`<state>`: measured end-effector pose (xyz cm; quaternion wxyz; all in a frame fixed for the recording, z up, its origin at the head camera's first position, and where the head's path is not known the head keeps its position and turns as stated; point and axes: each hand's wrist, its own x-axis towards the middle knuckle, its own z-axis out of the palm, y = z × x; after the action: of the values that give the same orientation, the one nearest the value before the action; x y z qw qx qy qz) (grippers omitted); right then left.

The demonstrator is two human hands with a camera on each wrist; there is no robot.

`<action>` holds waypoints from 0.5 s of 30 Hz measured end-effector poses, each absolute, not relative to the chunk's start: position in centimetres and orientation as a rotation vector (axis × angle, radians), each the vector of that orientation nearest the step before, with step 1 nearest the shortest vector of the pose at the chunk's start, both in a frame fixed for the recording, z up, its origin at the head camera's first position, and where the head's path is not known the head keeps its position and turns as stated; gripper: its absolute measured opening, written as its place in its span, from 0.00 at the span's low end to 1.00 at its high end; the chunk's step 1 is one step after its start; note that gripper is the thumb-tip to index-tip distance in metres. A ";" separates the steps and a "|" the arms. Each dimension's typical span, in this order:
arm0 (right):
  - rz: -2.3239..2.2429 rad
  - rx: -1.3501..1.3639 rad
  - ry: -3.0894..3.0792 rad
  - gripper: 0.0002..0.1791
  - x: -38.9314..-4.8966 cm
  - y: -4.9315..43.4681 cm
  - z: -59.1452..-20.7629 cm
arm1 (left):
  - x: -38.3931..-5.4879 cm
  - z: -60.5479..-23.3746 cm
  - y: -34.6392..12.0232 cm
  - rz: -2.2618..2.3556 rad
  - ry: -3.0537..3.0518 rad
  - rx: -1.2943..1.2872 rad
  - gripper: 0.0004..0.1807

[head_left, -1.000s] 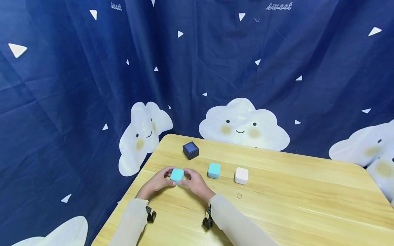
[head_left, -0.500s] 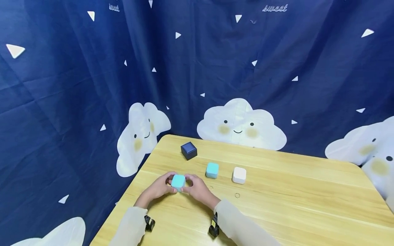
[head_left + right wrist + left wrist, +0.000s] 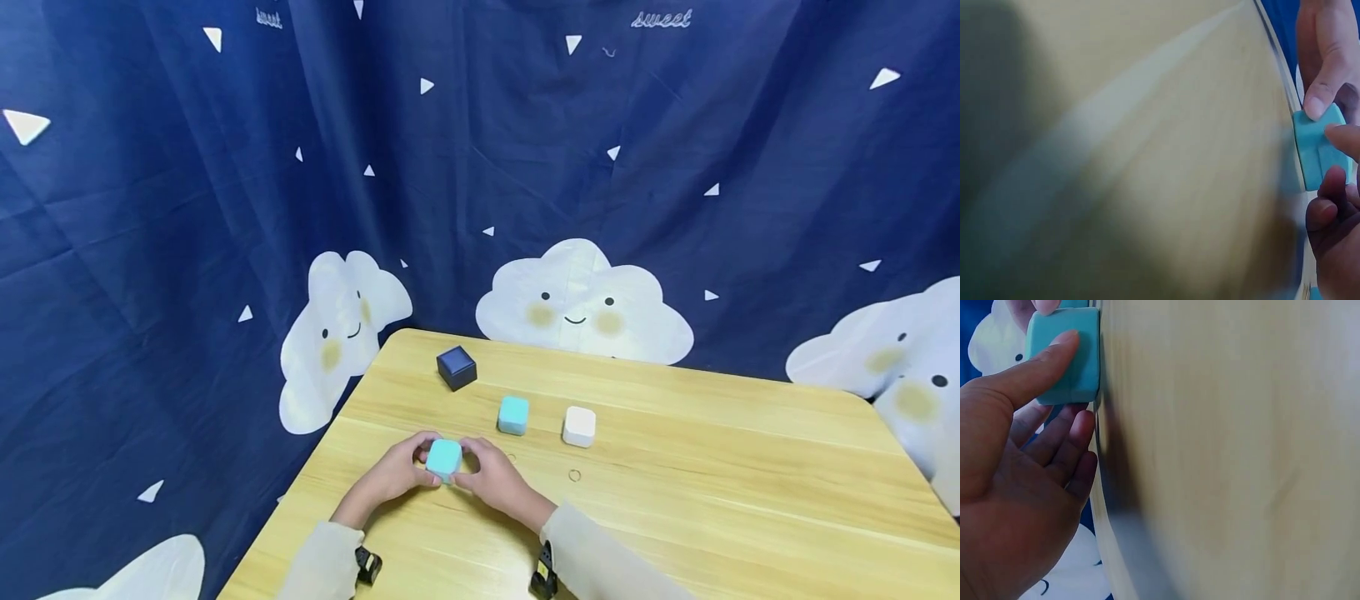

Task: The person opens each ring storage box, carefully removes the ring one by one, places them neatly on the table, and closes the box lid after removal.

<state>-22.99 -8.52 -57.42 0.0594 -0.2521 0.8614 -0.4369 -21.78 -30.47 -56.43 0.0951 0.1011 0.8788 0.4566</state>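
Between both hands is a turquoise ring box (image 3: pixel 444 460) with rounded corners, over the left part of the wooden table. My left hand (image 3: pixel 395 472) grips its left side, the thumb lying across the near face in the left wrist view, where the box (image 3: pixel 1066 369) appears lid-down or lid-up without a visible gap. My right hand (image 3: pixel 497 477) holds the opposite side with thumb and fingers. In the right wrist view both thumbs press the near face of the box (image 3: pixel 1313 147). Its inside is hidden.
Behind the hands stand a second turquoise box (image 3: pixel 513 415), a white box (image 3: pixel 579 427) and, farther back, a dark blue box (image 3: pixel 457 368). Two thin rings lie on the table: one ring (image 3: pixel 574 475) in front of the white box, another ring (image 3: pixel 512 457) beside my right hand.
Both hands have drawn the held turquoise ring box toward the body and slightly right. The view has shifted a little; the other boxes and rings stay put.
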 end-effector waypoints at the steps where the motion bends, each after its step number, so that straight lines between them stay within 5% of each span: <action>1: -1.315 -0.766 2.613 0.33 -22.9 -8.3 -57.5 | -21.7 -56.4 -30.3 1.352 2.603 0.311 0.31; 15: -1.260 -0.790 2.631 0.34 -21.7 -5.3 -57.1 | -20.8 -56.1 -27.7 1.255 2.657 0.309 0.31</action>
<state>-21.67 -5.31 -57.09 0.0596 -0.2610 0.8690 -0.4162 -20.75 -27.73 -56.08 0.0934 0.1042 0.8953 0.4228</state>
